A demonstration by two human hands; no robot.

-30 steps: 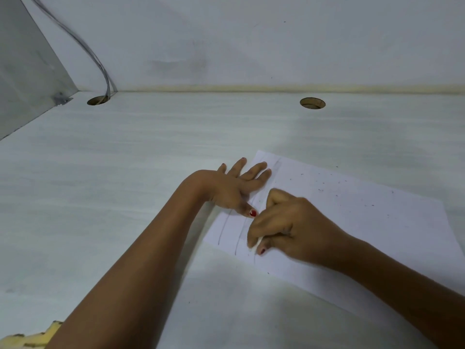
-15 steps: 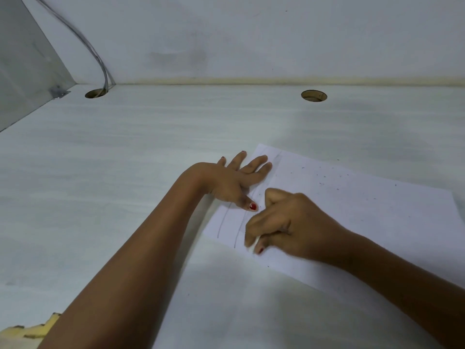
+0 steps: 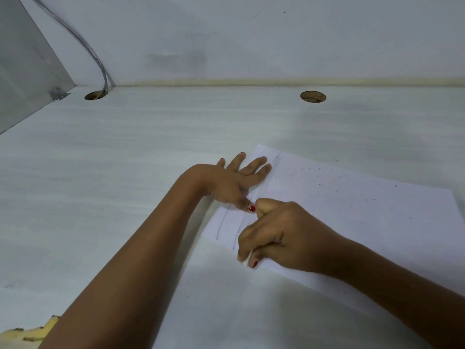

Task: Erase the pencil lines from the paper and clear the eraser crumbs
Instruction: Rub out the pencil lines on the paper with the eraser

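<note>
A white sheet of paper [image 3: 352, 217] lies at an angle on the white desk. Faint pencil lines [image 3: 221, 224] run along its left part. Dark eraser crumbs [image 3: 320, 177] are scattered over its upper area. My left hand [image 3: 234, 183] lies flat with straight fingers spread on the paper's left edge, pressing it down. My right hand [image 3: 274, 235] is curled, its fingertips pinching a small white eraser [image 3: 249, 255] against the paper near the front edge, over the lines. Most of the eraser is hidden by my fingers.
The white desk [image 3: 125, 185] meets a white wall at the back. Two round cable holes sit near the back edge, one at the left [image 3: 94, 95] with grey cables rising from it, one at the right [image 3: 312, 96]. A grey side panel [image 3: 22, 79] stands at the left.
My right hand has slid a little toward the paper's front edge, rubbing over the lines. My left hand stays pressed on the paper. The camera has tilted slightly.
</note>
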